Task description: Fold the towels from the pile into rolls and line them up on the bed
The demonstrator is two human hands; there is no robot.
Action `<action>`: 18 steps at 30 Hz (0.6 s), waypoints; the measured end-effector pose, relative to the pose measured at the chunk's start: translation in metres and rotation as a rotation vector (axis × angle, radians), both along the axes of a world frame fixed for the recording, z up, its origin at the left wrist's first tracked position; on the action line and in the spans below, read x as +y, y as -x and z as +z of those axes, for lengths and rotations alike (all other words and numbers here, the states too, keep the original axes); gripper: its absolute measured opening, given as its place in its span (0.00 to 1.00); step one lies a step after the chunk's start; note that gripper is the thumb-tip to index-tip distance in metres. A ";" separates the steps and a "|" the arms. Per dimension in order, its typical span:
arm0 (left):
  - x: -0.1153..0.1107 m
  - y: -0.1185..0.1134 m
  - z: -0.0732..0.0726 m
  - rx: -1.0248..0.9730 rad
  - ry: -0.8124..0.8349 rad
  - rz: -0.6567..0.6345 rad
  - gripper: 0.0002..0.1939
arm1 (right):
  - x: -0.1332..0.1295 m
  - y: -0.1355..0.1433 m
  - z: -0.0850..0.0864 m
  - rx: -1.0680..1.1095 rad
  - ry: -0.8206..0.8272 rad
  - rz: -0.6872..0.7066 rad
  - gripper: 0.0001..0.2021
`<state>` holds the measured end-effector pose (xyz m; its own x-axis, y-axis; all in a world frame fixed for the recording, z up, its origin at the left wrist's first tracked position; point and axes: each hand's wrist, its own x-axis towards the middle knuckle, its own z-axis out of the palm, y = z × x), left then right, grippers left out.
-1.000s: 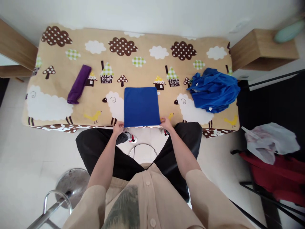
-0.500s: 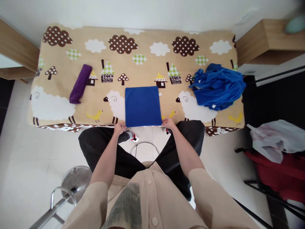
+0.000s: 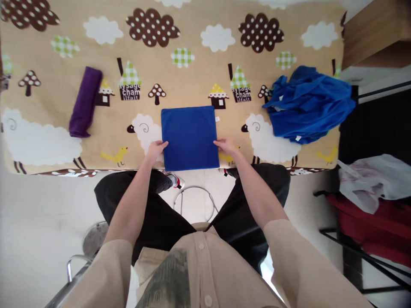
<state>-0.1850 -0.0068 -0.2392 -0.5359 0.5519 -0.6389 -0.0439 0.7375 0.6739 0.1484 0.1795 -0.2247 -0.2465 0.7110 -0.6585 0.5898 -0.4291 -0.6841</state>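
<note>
A blue square cloth [image 3: 190, 137] lies flat at the front edge of the patterned cover [image 3: 189, 94], with a small white tag at its right side. My left hand [image 3: 156, 148] is at the cloth's left edge, fingertips pinched together on it. At the right edge, my right hand [image 3: 225, 145] touches the cloth with thumb and fingers closed on the border. Off to the left lies a rolled purple cloth [image 3: 85, 102]. A crumpled heap of blue cloth [image 3: 311, 105] rests on the right.
A wooden cabinet [image 3: 375, 32] stands at the back right. On the right, a white plastic bag [image 3: 374, 179] lies over a red bag [image 3: 356, 220]. Below are my legs, a metal-framed stool and a round metal base [image 3: 94, 239] at the lower left.
Both hands have moved from the cloth's front corners up along its left and right edges. The view has come closer to the covered surface.
</note>
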 end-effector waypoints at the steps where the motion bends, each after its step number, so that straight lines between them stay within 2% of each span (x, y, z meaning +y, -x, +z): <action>1: 0.016 0.008 -0.005 0.014 -0.018 0.022 0.16 | 0.014 0.010 -0.005 0.006 -0.026 0.013 0.08; 6: 0.090 0.049 -0.028 0.110 -0.171 0.105 0.19 | 0.084 0.059 -0.034 -0.040 -0.303 0.056 0.11; 9: 0.121 0.067 -0.037 0.098 -0.250 0.098 0.21 | 0.117 0.082 -0.041 -0.066 -0.435 0.081 0.17; 14: 0.146 0.085 -0.040 0.120 -0.239 0.032 0.24 | 0.137 0.100 -0.031 -0.011 -0.441 0.251 0.25; 18: 0.147 0.090 -0.040 0.141 -0.235 -0.042 0.22 | 0.138 0.097 -0.024 0.034 -0.410 0.263 0.27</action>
